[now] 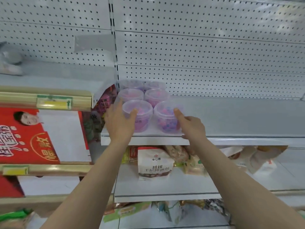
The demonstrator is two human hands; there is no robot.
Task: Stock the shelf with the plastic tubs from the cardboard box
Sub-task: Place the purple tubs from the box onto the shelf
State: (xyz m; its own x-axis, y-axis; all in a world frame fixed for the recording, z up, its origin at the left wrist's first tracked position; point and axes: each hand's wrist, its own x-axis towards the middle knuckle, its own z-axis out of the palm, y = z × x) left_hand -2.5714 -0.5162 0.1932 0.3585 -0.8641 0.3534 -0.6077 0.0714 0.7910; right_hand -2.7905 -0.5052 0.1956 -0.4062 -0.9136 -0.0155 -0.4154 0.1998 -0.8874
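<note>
Several clear plastic tubs of pink and blue beads stand in rows at the left end of the white shelf [231,119]. My left hand [118,123] grips the front left tub [142,119], fingers on its left side and thumb on its front. My right hand [191,128] is just right of the front right tub [166,119]. Its straight thumb touches the tub's front while its other fingers hang loosely curled by the shelf's front edge. The cardboard box is out of sight.
A perforated white back panel [206,55] rises behind the shelf. Food bags [155,162] lie on the shelf below. At the left stand red cartons [29,138] on a neighbouring unit with gold price rails [46,100].
</note>
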